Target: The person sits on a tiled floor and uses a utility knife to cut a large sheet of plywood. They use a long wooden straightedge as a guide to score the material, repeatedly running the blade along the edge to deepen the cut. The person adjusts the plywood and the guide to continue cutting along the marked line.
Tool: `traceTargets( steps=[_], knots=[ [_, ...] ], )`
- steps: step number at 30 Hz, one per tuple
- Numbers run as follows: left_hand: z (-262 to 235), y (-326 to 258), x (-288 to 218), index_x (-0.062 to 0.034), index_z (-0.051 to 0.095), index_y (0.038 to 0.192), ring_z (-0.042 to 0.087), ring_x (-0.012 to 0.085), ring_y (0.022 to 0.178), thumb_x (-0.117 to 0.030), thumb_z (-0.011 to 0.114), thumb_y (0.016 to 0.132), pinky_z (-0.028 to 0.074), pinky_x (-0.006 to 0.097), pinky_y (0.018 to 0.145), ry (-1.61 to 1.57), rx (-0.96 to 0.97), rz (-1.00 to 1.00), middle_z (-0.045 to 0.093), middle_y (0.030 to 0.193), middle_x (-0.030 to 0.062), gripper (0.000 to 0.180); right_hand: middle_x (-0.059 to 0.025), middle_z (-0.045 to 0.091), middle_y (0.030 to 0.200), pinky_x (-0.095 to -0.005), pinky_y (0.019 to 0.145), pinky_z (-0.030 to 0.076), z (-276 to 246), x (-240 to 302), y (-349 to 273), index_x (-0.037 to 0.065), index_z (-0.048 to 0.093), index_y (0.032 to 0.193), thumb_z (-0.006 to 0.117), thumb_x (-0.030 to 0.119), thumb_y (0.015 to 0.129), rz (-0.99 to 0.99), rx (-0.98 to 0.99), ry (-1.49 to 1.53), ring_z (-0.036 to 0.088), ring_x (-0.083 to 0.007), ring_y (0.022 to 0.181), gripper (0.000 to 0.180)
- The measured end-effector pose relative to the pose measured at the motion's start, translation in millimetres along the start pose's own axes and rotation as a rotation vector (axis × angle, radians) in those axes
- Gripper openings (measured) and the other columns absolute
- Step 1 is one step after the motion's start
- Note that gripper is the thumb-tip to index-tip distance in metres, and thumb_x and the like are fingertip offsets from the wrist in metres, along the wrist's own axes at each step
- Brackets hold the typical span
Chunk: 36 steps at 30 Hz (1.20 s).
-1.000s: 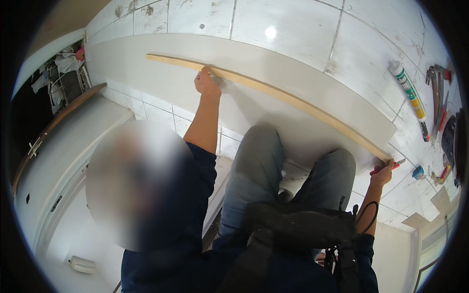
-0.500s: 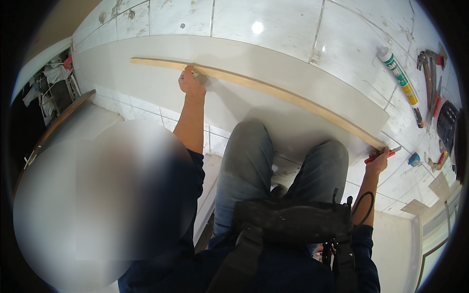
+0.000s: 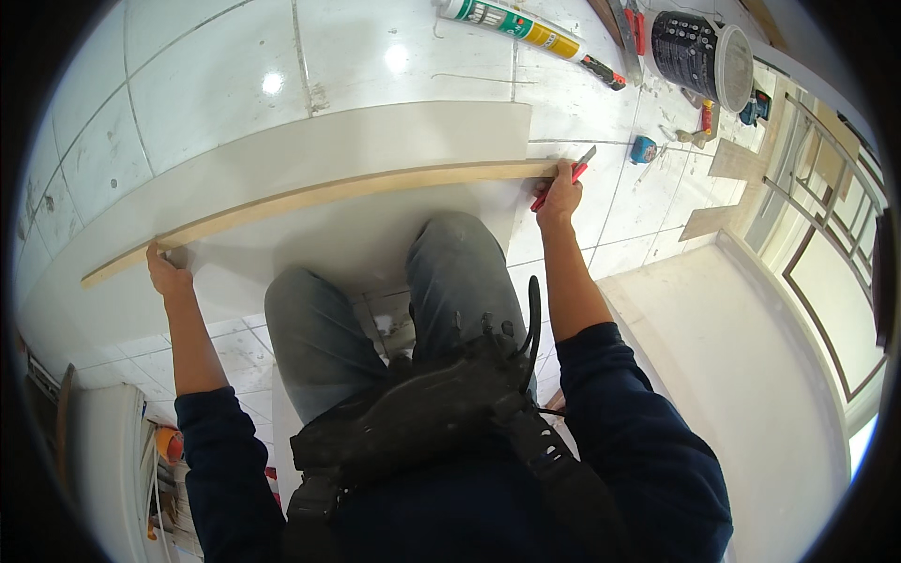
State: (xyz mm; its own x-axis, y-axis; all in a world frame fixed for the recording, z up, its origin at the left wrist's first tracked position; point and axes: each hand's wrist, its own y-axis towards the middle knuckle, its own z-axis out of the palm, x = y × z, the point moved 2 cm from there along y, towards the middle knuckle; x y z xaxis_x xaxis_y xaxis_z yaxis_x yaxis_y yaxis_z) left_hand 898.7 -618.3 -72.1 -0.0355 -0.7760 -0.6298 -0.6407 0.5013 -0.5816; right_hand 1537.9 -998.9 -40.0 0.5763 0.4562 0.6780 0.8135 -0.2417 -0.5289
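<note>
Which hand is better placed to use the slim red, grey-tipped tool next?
Probably the right hand: it holds the slim red, grey-tipped tool at the right end of the long, pale wooden strip. The left hand touches the strip near its left end, no tool visible.

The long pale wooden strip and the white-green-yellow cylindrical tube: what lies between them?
Head view: from the strip to the tube, first the flat light-grey panel, then white floor tiles with a thin dark line, perhaps wire.
</note>
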Motion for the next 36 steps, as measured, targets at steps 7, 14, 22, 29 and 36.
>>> traceTargets(
  steps=[7,14,22,29,36],
  knots=[
    [-9,55,5,-0.0031,0.067,0.122,0.065,0.0275,0.106,-0.032,0.055,0.098,0.05,0.04,0.098,0.584,0.307,0.59,0.068,0.116,0.0123,0.04,0.0032,0.043,0.053,-0.0298,0.041,0.037,-14,-66,93,0.017,0.047,0.066,0.048,0.057,0.1,-0.385,0.048,-0.441,0.042,-0.0122,0.044,0.052],
    [22,-54,10,-0.0069,0.043,0.13,0.048,0.023,0.113,-0.026,0.078,0.083,0.043,0.04,0.095,-0.16,-0.022,0.12,0.051,0.124,0.0106,0.062,-0.0021,0.054,0.07,-0.0297,0.047,0.041,-20,13,20,0.01,0.058,0.088,0.06,0.036,0.094,-0.068,0.246,-0.179,0.049,-0.014,0.055,0.027],
    [8,-65,-12,-0.0065,0.042,0.132,0.048,0.022,0.113,-0.024,0.077,0.083,0.042,0.039,0.096,-0.164,-0.067,0.113,0.051,0.125,0.0098,0.062,-0.0017,0.055,0.077,-0.0305,0.052,0.044,0,5,7,0.011,0.057,0.087,0.064,0.038,0.09,0.065,0.151,-0.048,0.051,-0.0149,0.06,0.029],
    [12,-69,-12,-0.0099,0.048,0.131,0.048,0.0232,0.117,-0.024,0.079,0.081,0.042,0.044,0.099,-0.208,-0.098,0.101,0.055,0.126,0.0102,0.06,-0.0009,0.053,0.071,-0.0304,0.051,0.041,-1,2,19,0.011,0.055,0.082,0.064,0.036,0.09,0.078,0.189,-0.042,0.049,-0.0149,0.057,0.027],
    [10,-62,-5,-0.0091,0.047,0.13,0.047,0.018,0.11,-0.021,0.079,0.084,0.04,0.035,0.096,-0.28,-0.074,0.154,0.051,0.118,0.0064,0.058,-0.0003,0.053,0.067,-0.0291,0.049,0.039,-3,0,30,0.012,0.056,0.081,0.062,0.035,0.091,0.093,0.222,0.015,0.046,-0.0127,0.055,0.026]
  ],
)
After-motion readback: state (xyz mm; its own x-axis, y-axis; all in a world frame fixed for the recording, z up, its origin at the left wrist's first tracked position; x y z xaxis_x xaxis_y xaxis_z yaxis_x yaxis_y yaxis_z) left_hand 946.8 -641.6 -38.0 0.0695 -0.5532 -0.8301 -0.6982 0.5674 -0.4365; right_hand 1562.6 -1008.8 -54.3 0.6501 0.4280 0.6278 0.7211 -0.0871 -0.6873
